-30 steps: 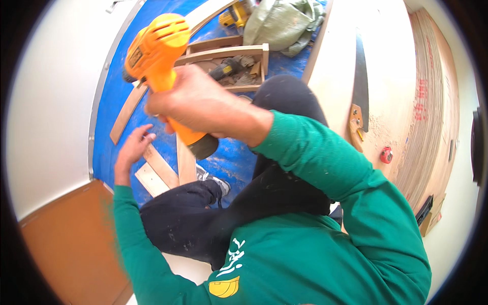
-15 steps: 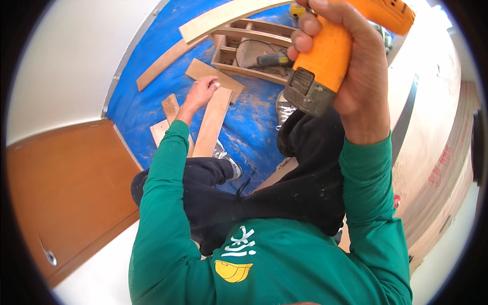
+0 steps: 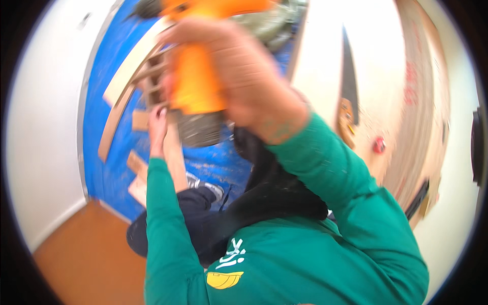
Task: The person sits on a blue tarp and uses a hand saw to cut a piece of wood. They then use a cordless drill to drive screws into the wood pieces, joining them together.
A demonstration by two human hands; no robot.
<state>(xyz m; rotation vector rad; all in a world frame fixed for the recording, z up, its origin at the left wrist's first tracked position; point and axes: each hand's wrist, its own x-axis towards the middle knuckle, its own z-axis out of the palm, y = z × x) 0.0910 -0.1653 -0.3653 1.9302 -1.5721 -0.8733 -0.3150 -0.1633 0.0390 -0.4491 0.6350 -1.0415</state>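
Note:
My right hand (image 3: 244, 76), blurred by motion, is wrapped round the grip of an orange cordless drill (image 3: 195, 81). Its dark battery base points down toward me and its dark chuck (image 3: 148, 8) points left. Beyond and below it, my left hand (image 3: 158, 127) is at the upper part of a pale wooden board (image 3: 175, 157), with thumb and fingers pinched together. Whatever they may hold is too small to make out. The drill covers part of the board and of the wooden tray (image 3: 154, 71) behind it.
Blue sheeting (image 3: 213, 168) strewn with sawdust covers the floor. Long planks (image 3: 129, 68) and short offcuts (image 3: 136, 161) lie at left. To the right, a handsaw (image 3: 346, 119) and a small red object (image 3: 379, 145) rest on stacked wooden sheets (image 3: 373, 61). A greenish bag-like bundle (image 3: 269, 23) sits far off.
My right hand has swung the drill leftward across the view, and its chuck now shows at left. The view has turned to the right, bringing the handsaw fully into sight. My left hand stays by the board.

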